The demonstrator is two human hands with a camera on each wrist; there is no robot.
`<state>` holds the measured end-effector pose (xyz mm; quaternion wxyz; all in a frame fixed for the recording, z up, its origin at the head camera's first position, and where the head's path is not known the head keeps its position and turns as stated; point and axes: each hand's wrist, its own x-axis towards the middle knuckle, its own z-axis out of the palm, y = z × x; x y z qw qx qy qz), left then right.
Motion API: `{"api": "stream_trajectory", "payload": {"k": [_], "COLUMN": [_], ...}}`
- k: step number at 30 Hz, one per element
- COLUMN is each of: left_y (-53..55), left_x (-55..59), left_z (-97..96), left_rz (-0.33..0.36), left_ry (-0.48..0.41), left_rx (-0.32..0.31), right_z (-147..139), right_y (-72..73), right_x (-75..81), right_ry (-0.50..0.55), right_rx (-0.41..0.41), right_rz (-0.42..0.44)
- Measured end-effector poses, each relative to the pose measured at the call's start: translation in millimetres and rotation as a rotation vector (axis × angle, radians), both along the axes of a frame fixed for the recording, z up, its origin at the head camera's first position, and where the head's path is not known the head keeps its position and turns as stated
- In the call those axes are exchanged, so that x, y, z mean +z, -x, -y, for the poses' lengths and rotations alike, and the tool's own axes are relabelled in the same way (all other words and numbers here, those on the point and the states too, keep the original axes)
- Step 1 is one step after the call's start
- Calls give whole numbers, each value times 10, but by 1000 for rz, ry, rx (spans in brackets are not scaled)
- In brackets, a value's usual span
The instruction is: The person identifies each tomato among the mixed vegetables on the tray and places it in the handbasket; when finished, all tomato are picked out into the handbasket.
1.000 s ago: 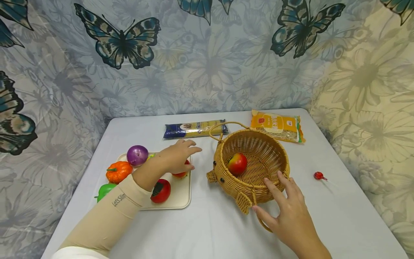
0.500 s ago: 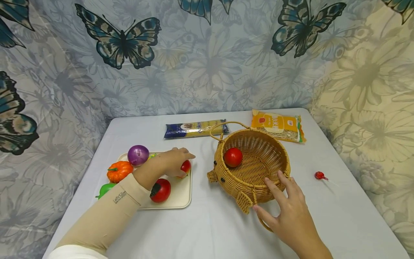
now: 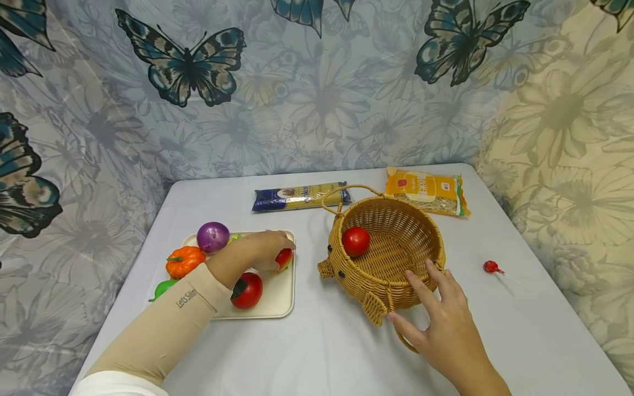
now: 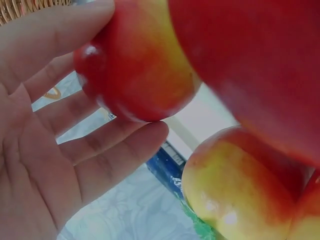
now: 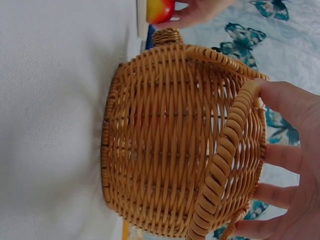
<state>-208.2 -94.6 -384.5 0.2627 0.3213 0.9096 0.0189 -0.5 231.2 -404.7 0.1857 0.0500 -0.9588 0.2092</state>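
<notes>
My left hand (image 3: 267,248) grips a red-and-yellow apple (image 3: 284,259) at the right side of the cream tray (image 3: 277,311). In the left wrist view the thumb and fingers lie around this apple (image 4: 142,60). My right hand (image 3: 448,324) holds the near rim of the brown wicker basket (image 3: 354,283), thumb at the handle joint and fingertips over the rim. Another apple (image 3: 355,241), its red side showing, lies in the basket at the left. On the tray, near my left forearm, rests a red tomato-like fruit (image 3: 246,290).
A purple round vegetable (image 3: 213,237), an orange pumpkin (image 3: 185,262) and a green pepper (image 3: 162,289) stand left of my forearm. Behind are a blue-and-yellow packet (image 3: 299,197) and an orange bag (image 3: 427,191). A red lollipop (image 3: 491,267) lies at the right.
My left hand has moved down and slightly left onto the apple on the tray, its fingers closing around it. The apple in the basket has rolled over. My right hand has stayed put.
</notes>
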Motion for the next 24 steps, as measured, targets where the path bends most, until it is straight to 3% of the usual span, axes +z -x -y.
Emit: {"api": "stream_trajectory", "payload": {"k": [6,10,13,19,24], "left_y": [-14,-17,-29,-79,-113], "left_x": [44,106,169,323,435], "left_z": [15,16,11,-9,-28], "left_rz": [6,-3,-10,-4,-33], "left_ry": [5,-6,-8,-28,-39], "left_rx": [17,-6,-6,54,19], "right_z": [1,-2,-2,-2,-1], "right_y": [-5,-11,-8,4,1], "right_x": [6,10,17,13,3], "right_ry": [0,0,-1,6,8], "right_rx": [2,0,1,15,14], "right_rz": [-8,-1,-4,-28,-22]}}
